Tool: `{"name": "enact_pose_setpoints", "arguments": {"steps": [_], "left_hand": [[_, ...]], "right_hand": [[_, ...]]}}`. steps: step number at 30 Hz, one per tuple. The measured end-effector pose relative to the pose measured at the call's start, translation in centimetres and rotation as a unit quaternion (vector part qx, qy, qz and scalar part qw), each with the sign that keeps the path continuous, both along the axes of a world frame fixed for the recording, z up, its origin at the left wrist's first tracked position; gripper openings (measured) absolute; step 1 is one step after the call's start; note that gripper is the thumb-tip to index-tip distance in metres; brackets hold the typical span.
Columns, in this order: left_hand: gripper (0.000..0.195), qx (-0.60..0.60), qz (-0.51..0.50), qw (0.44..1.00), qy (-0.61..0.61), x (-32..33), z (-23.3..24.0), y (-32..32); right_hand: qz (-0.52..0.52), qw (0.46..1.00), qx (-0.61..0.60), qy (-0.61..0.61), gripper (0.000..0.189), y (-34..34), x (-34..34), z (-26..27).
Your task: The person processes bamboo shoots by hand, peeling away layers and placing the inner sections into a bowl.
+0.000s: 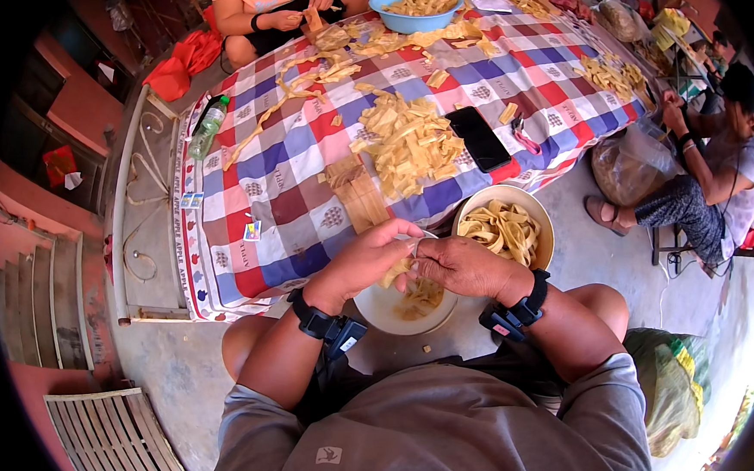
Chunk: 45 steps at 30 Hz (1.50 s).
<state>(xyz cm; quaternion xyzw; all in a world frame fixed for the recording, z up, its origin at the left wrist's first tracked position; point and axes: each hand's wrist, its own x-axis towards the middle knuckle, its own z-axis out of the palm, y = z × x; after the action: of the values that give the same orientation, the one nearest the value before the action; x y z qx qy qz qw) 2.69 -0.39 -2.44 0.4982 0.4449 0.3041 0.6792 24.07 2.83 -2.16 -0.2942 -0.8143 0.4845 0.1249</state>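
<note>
My left hand (376,255) holds a pale yellow strip (397,272), with its fingers close to those of my right hand (462,265). The right thumb and forefinger are pinched together at the strip's upper end; whether they grip it is hard to tell. Below both hands stands a white basin (372,310) with wet yellowish pieces inside. A cream bowl (548,239) heaped with long, folded strips (500,230) is beyond my right wrist. At the near table edge a wooden board (359,202) reaches towards my hands, beside a pile of short yellow pieces (411,147).
On the checked tablecloth (276,184) lie a black phone (479,138), red-handled cutters (525,136) and a green-capped bottle (209,128). A blue basin (412,23) stands at the far side near a seated person. Another person sits at right; a green sack (665,389) is at my right.
</note>
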Motion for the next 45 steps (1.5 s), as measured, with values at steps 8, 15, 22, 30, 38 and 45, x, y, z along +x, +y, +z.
{"name": "enact_pose_setpoints", "arguments": {"steps": [8, 15, 22, 30, 38, 45], "left_hand": [[0.023, -0.07, 0.066, 0.995, -0.016, 0.5, 0.3, -0.3], [0.02, -0.036, 0.042, 0.998, 0.015, -0.8, 0.7, -0.6], [0.017, -0.025, 0.132, 0.991, 0.005, -2.2, -0.1, -0.8], [0.017, 0.01, 0.192, 0.981, 0.034, -3.0, -0.6, 0.3], [0.012, 0.024, 0.291, 0.956, -0.042, -4.6, -1.1, 0.9], [0.009, 0.048, 0.33, 0.942, -0.022, -5.3, -3.2, 1.7]], "right_hand": [[-0.008, 0.999, 0.023, -0.027, 0.028, 0.5, 0.3, -0.4], [-0.017, 0.998, 0.037, 0.039, 0.027, -0.3, -0.2, 0.1], [-0.026, 0.994, 0.084, 0.063, 0.028, -1.2, -0.8, 0.5], [-0.054, 0.997, 0.021, 0.042, 0.029, 0.5, -2.5, 0.6], [-0.127, 0.984, -0.012, 0.127, 0.009, 3.2, -5.2, -3.6], [-0.189, 0.964, 0.027, 0.188, 0.013, 5.1, -7.7, -6.1]]}}
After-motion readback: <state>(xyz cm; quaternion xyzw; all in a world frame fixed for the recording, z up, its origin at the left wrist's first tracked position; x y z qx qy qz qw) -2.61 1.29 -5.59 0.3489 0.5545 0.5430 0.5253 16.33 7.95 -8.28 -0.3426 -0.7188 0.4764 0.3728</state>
